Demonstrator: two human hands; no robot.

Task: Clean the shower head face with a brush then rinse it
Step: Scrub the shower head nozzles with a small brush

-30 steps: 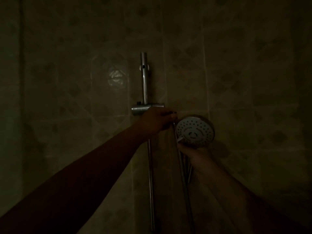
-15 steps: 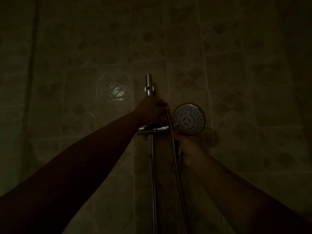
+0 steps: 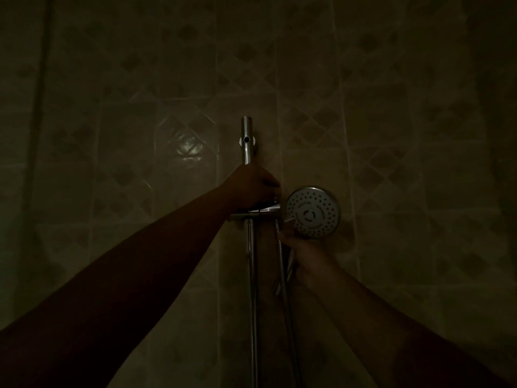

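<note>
Fingers of left hand (image 3: 253, 189) curled round one rail (image 3: 247, 144), right hand (image 3: 303, 252) gripping one shower head (image 3: 313, 212)

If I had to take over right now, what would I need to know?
Left hand: grips the slide rail just above the holder.
Right hand: holds the shower head by its handle, just below the round face.
The shower head faces you, right beside the holder; the hose hangs down next to the rail.
Done: hard to say in this dim light. No brush or running water shows.
Left: likely seat the shower head in the holder, or lift it clear, then brush and rinse if not done.
</note>
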